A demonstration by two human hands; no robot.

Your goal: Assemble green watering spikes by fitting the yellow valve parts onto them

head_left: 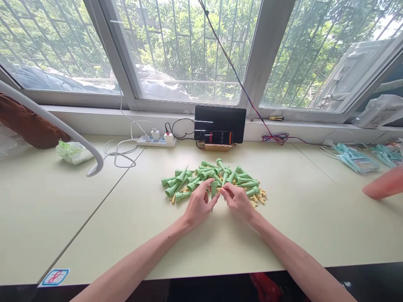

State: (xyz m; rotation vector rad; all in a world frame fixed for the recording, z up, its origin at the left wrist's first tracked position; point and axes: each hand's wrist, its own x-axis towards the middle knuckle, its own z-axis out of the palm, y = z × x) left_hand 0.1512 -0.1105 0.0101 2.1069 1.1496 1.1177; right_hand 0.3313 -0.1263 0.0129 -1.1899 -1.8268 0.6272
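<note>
My left hand (200,199) holds a green plastic plant watering spike (214,189) upright, wide collar on top and point down, between thumb and fingers. From the right, my right hand (236,199) pinches a small yellow plug-like piece (218,189) against the spike's side. Whether that piece is seated in the spike, I cannot tell. Just beyond both hands lies a loose heap of green spikes (181,176). Small yellow pieces (258,198) are scattered at the heap's right side, and a few show at its left and underneath.
Behind the heap, a phone (218,137) leans on a black screen (220,117). A power strip (157,141) with white cables stands to its left. A white curved tube (94,155) and a tissue pack (74,152) are at left; blue packages (355,158) lie at right.
</note>
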